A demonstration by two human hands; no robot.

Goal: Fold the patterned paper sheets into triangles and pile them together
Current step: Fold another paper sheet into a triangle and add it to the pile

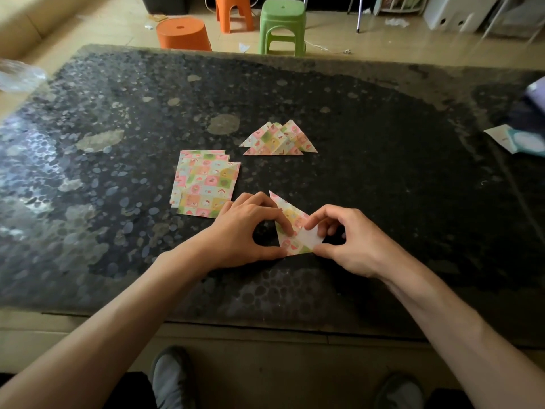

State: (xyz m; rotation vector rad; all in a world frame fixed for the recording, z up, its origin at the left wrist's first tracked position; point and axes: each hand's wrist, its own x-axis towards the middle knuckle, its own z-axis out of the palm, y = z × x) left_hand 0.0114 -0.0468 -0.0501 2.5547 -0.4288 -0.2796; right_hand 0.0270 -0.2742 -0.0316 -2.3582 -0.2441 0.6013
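Left grip (pixel 247 231), right grip (pixel 351 240) pinch sheet (pixel 295 216); stack (pixel 206 184), triangle pile (pixel 278 140) beyond.

Beyond the table (pixel 118 119) stand 2 orange stools (pixel 183 34) and 1 green stool (pixel 282 23)

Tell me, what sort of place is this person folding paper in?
Probably a room in someone's home rather than a workshop: a dark speckled table, a green stool and an orange stool of plastic behind it, and a pale floor with bits of litter.
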